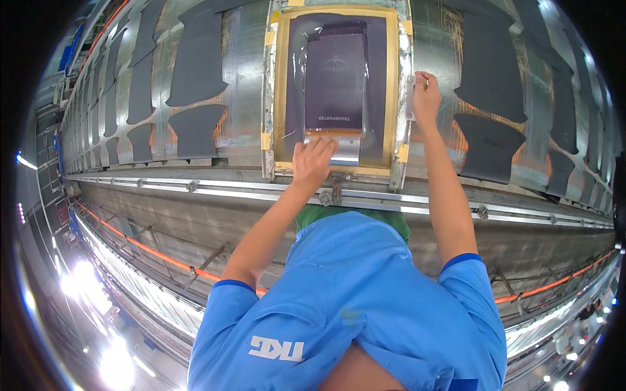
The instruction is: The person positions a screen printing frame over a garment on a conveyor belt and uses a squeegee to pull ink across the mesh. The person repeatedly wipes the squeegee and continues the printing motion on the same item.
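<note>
A screen-printing frame (392, 78) with yellow-taped edges lies in front of me on the long table. Its mesh shows a dark rectangular print area with wet, glossy ink (334, 81). At the near end of that area is a squeegee (346, 152) with a silver holder and an orange blade edge. My left hand (313, 160) is closed over the squeegee's left part, and its fingertips rest on the holder. My right hand (426, 98) grips the metal strip along the frame's right side, fingers bent; its thumb side is partly hidden.
Dark grey cut fabric pieces (489, 146) lie flat in rows on the table (244, 124) to both sides of the frame. A metal rail (261, 191) runs along the table's near edge. Behind me another long table and an orange hose (163, 256) cross the aisle.
</note>
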`<state>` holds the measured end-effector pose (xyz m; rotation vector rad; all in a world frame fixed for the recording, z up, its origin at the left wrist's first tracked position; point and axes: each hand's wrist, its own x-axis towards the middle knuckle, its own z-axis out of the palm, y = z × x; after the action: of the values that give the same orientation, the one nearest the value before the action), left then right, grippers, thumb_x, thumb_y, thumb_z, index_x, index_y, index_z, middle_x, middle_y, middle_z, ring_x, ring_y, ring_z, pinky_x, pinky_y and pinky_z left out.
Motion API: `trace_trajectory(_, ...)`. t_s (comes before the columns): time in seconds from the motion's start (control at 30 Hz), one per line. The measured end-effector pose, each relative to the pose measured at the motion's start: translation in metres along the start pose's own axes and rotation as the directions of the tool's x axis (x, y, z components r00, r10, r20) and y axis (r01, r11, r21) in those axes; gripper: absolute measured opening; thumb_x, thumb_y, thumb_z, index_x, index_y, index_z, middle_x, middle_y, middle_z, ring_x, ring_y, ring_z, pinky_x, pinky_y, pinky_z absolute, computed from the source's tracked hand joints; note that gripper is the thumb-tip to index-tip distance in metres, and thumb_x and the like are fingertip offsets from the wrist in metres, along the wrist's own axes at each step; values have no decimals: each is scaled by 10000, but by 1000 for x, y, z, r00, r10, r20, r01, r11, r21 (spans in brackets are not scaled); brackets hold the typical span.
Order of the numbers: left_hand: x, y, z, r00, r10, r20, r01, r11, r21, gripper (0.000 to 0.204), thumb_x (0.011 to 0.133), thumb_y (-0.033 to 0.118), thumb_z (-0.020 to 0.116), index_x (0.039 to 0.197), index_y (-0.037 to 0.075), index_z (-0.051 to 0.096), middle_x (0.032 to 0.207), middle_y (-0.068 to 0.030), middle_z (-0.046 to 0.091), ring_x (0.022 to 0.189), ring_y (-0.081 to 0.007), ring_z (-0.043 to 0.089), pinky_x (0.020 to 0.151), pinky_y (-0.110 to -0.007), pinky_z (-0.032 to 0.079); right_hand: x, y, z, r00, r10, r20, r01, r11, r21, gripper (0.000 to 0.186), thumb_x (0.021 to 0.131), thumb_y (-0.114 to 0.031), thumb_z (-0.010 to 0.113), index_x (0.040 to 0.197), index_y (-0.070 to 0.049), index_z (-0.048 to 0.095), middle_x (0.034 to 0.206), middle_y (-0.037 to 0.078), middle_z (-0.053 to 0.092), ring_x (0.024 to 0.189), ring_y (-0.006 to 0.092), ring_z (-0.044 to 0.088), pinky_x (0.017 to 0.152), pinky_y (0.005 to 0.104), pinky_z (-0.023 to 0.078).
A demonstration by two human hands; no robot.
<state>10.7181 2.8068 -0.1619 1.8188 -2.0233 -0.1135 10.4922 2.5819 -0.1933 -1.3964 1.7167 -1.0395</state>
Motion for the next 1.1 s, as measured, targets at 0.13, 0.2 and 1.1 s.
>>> trace_trajectory(0.13,30,-15,-2,1000,-10,-5,10,998,-56,376,702,-41,657,1017,162,690,1085,23,709,1037,-164,643,796,-376,415,0,7,-1,999,-39,-30,36,995,-88,224,979,-243,574,1058,-55,666,786,162,675,702,292,633,695,411,472)
trace_trajectory(0.2,82,-34,3,997,-7,-73,7,1000,-1,440,665,-70,657,1020,186,706,1063,10,721,1026,-180,658,802,-380,436,1,4,-1,999,-40,-35,36,994,-104,227,980,-247,571,1060,-55,664,785,161,674,710,288,638,705,409,476)
trace_trajectory(1.1,9,-11,6,998,1,62,-2,1000,16,313,725,-8,638,988,158,673,1051,32,674,981,-194,622,780,-385,416,5,17,4,1000,-12,7,13,1000,-21,238,972,-251,573,1082,-63,671,919,173,706,846,319,671,777,398,498)
